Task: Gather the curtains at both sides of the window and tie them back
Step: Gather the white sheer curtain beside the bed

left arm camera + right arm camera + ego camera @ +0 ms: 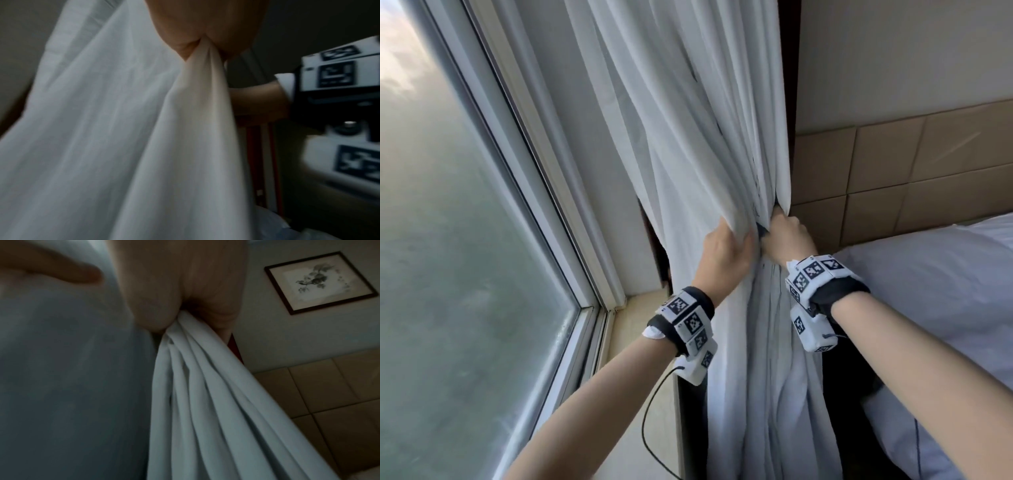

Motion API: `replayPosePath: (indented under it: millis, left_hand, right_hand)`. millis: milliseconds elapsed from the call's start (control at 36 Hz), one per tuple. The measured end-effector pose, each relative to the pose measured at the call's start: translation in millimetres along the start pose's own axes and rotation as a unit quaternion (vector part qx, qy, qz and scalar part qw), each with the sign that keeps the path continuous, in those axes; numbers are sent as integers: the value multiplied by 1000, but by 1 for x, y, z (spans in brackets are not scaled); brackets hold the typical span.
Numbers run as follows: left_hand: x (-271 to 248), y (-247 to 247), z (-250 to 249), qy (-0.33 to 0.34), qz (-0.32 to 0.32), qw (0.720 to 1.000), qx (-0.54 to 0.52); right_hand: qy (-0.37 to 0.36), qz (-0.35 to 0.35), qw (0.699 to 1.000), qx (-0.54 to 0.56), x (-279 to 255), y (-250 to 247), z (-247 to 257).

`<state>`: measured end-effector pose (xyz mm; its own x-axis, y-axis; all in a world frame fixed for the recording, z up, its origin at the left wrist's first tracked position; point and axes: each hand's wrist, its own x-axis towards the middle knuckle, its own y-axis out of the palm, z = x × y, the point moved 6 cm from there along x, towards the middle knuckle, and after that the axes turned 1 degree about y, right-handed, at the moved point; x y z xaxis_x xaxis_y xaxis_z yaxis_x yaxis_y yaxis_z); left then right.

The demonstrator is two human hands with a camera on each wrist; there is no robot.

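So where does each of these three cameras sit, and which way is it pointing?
Head: worn on the head, looking down at the left hand and right hand gripping the white curtain beside the window; both forearms show.
Left wrist: looks up at fingers bunching cloth.
Right wrist: likewise, plus a framed picture.
Shared: the curtain.

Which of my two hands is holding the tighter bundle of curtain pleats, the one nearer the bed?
Your right hand. It grips several bunched pleats of the curtain beside the bed; the left hand holds one looser fold on the window side.
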<state>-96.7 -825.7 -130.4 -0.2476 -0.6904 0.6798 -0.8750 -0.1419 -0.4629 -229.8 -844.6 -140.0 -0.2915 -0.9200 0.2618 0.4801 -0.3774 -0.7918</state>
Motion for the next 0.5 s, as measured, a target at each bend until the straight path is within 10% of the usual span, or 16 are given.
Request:
replayPosePath:
  millis: [306,500]
  left_hand:
    - [16,63,21,-138,232,959,-80]
    - [8,80,14,-107,303,947,-5]
  right_hand:
    - [6,137,988,69,2,-6,-12]
    - [30,206,960,188,-8,-8,-14]
